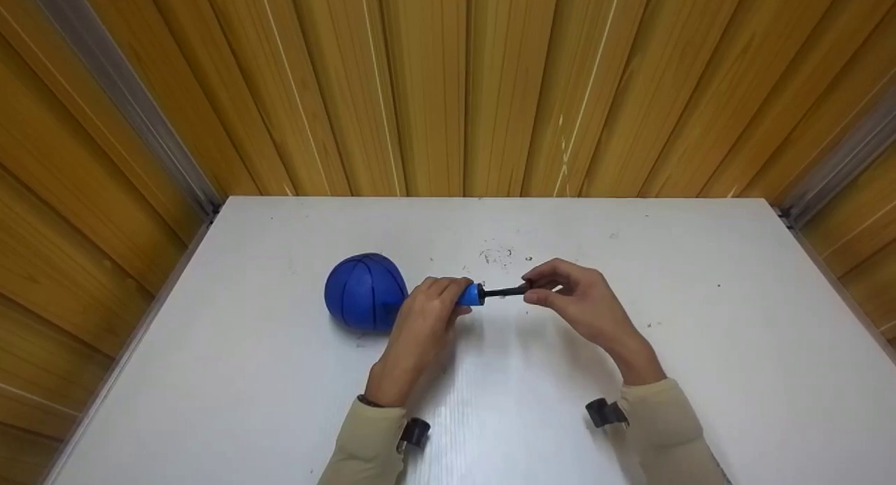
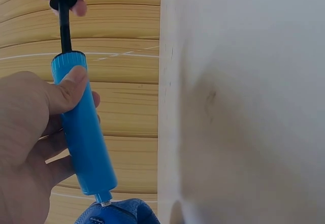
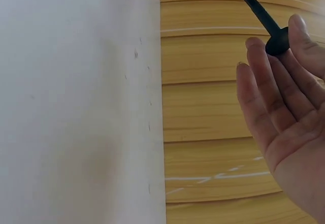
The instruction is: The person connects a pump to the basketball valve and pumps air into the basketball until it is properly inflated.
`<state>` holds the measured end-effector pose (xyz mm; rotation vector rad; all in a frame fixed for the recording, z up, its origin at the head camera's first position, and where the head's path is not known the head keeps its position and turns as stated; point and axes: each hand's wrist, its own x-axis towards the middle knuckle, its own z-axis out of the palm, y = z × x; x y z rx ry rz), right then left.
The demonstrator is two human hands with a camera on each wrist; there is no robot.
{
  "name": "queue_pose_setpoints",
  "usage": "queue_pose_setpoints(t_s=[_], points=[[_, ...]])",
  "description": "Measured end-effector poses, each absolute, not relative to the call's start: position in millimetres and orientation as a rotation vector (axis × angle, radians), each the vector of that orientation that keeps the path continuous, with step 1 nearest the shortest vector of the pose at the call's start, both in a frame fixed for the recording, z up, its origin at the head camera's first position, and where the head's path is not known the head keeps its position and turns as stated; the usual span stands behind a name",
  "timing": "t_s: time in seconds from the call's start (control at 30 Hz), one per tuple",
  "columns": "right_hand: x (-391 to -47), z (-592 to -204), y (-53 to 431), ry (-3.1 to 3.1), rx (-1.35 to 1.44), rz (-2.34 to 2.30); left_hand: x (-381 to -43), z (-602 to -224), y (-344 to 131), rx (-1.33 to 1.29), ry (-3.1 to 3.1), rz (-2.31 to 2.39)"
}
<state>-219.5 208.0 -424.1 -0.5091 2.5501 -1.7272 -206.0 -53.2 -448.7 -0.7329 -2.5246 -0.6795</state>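
Observation:
A blue ball (image 1: 360, 296), partly deflated in outline, lies on the white table. My left hand (image 1: 427, 306) grips the blue barrel of a hand pump (image 2: 84, 127), thumb on one side and fingers round the other. In the left wrist view the pump's nozzle end meets the ball (image 2: 119, 214); whether a needle is inside is hidden. The pump's black rod (image 1: 504, 291) is drawn out on the right. My right hand (image 1: 584, 299) pinches the round black handle (image 3: 278, 42) at the rod's end between thumb and fingers.
The white table (image 1: 245, 415) has small dark scuffs near its middle. Behind it rises a wood-patterned panel wall (image 1: 434, 86), with more panels at both sides. Black wrist cameras stick out from both beige sleeves (image 1: 665, 415).

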Motion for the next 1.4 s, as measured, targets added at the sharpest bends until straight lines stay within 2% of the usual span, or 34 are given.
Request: queue_pose_setpoints(t_s=[0.27, 0.47, 0.77, 1.13, 1.4], points=[[-217, -442, 176, 2.536, -0.53, -1.813, -205, -451, -52, -0.764, -2.53, -0.655], [-216, -447, 171, 2.521, -0.555, -1.83, -204, -453, -52, -0.77, -2.514, -0.678], [-218, -436, 195, 2.592, -0.687, -1.575, -204, -460, -54, -0.792, -2.482, -0.695], [-216, -404, 253, 2.553, -0.58, -1.446, -202, -461, -55, -0.759, -2.479, -0.638], [-217, -405, 253, 2.489, -0.584, -1.447, -202, -460, -56, -0.781, -2.491, -0.587]])
